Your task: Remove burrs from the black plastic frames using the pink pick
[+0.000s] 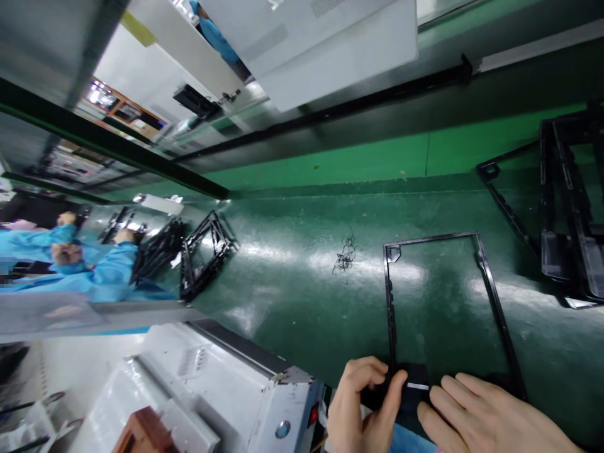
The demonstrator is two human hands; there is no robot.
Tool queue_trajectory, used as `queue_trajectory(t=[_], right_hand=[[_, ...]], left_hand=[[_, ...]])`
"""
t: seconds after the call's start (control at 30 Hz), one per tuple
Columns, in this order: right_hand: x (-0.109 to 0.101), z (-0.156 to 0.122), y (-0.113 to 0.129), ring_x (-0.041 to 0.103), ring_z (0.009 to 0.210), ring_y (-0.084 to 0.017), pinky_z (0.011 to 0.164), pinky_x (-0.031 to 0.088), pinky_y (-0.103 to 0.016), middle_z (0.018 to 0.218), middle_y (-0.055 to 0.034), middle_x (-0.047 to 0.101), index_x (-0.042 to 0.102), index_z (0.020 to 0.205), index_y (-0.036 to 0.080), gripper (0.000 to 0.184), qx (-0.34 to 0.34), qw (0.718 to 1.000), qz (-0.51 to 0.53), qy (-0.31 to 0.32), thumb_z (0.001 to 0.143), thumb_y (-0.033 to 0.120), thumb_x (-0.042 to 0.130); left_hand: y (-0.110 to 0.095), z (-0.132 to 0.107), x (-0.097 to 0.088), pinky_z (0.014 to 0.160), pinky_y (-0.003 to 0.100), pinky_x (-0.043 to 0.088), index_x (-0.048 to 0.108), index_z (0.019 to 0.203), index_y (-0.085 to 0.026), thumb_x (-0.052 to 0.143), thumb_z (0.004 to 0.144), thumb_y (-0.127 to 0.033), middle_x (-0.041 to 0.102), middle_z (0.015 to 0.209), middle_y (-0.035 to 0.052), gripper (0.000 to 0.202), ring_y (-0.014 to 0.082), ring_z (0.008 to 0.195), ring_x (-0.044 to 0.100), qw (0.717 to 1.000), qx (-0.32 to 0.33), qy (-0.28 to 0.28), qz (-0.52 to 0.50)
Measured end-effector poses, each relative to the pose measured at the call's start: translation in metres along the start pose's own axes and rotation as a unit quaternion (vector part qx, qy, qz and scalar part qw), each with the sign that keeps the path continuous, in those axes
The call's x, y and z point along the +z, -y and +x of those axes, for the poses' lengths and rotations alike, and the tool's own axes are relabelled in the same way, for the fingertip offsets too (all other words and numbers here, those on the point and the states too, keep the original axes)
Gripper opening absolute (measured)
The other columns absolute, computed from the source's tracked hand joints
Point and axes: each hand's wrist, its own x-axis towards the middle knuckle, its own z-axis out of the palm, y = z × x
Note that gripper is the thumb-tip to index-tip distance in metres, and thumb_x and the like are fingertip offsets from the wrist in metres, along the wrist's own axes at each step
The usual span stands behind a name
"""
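Head view: a rectangular black plastic frame (495, 301) lies over the green tabletop (292, 296), its near edge in front of the person. The left hand (363, 402) pinches the near left corner of this frame between thumb and fingers, while the right hand (481, 412) curls over the near edge; whether its fingers grip cannot be told. A tangle of thin black strands (346, 255) lies to the frame's left, well apart. More black frames (557, 201) stand stacked at the right, and another pile of frames (202, 258) sits beside a co-worker's blue sleeves (113, 267). A grey metal machine (278, 409) with a round button occupies the near left.
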Motion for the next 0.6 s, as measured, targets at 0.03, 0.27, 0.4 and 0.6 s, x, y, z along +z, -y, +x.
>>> queue_trajectory(t=[0.03, 0.27, 0.4, 0.6], right_hand=[[0.000, 0.000, 0.000, 0.066, 0.063, -0.019, 0.068, 0.051, -0.036, 0.075, 0.0016, 0.073, 0.066, 0.095, 0.023, 0.069, 0.003, 1.000, -0.015, -0.018, 0.110, 0.006, 0.001], [-0.005, 0.001, -0.001, 0.073, 0.075, -0.017, 0.073, 0.054, -0.036, 0.084, 0.0022, 0.080, 0.072, 0.097, 0.024, 0.074, 0.004, 0.999, -0.017, -0.044, 0.113, 0.013, 0.001], [-0.010, 0.001, 0.001, 0.076, 0.081, -0.017, 0.076, 0.056, -0.036, 0.091, 0.0023, 0.084, 0.077, 0.099, 0.024, 0.074, 0.007, 0.998, -0.013, -0.056, 0.116, 0.018, 0.005], [-0.010, -0.009, -0.003, 0.074, 0.088, -0.020, 0.083, 0.056, -0.038, 0.096, -0.0014, 0.083, 0.076, 0.108, 0.021, 0.070, -0.034, 0.997, -0.047, -0.055, 0.111, 0.009, 0.007]], left_hand=[[0.001, -0.001, -0.001, 0.065, 0.025, 0.056, 0.058, 0.088, -0.023, 0.073, 0.100, -0.021, 0.068, 0.081, -0.0005, 0.019, 0.0139, 0.070, 0.068, 0.999, -0.022, -0.006, -0.024], [0.008, -0.006, -0.012, 0.064, 0.023, 0.053, 0.063, 0.083, -0.022, 0.079, 0.098, -0.032, 0.069, 0.075, -0.0006, 0.024, 0.0137, 0.068, 0.067, 0.990, -0.108, -0.026, -0.090], [0.009, -0.010, -0.018, 0.063, 0.023, 0.054, 0.066, 0.079, -0.021, 0.081, 0.095, -0.041, 0.070, 0.073, 0.0005, 0.030, 0.0146, 0.068, 0.068, 0.982, -0.159, -0.029, -0.097], [0.014, -0.020, -0.024, 0.045, 0.020, 0.045, 0.063, 0.078, -0.020, 0.069, 0.100, -0.059, 0.064, 0.062, -0.0016, 0.045, 0.0102, 0.047, 0.054, 0.960, -0.244, -0.027, -0.137]])
